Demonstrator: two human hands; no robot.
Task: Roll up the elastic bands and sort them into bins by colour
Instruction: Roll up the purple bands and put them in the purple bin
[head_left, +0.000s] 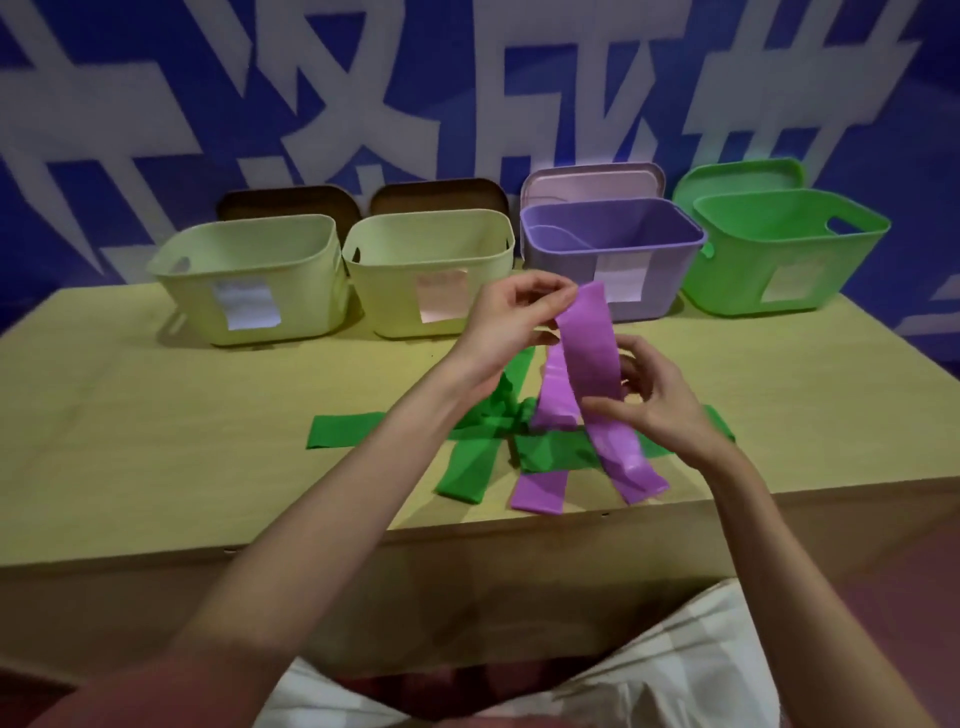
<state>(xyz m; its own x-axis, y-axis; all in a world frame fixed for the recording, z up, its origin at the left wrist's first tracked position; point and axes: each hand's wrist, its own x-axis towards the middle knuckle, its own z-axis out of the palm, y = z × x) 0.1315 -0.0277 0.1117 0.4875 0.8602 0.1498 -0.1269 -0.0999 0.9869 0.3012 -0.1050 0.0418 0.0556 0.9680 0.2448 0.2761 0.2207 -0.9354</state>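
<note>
Both forearms reach over pale wooden counter. Left hand pinches top of purple elastic band; right hand grips it lower, tail draped over green elastic bands on counter. Behind: two cream plastic bins, purple bin, green bin; contents not visible.

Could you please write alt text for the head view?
A person's left hand and right hand hold a purple band upright over green bands on a table. Behind stand two cream bins, a purple bin, a green bin.
</note>
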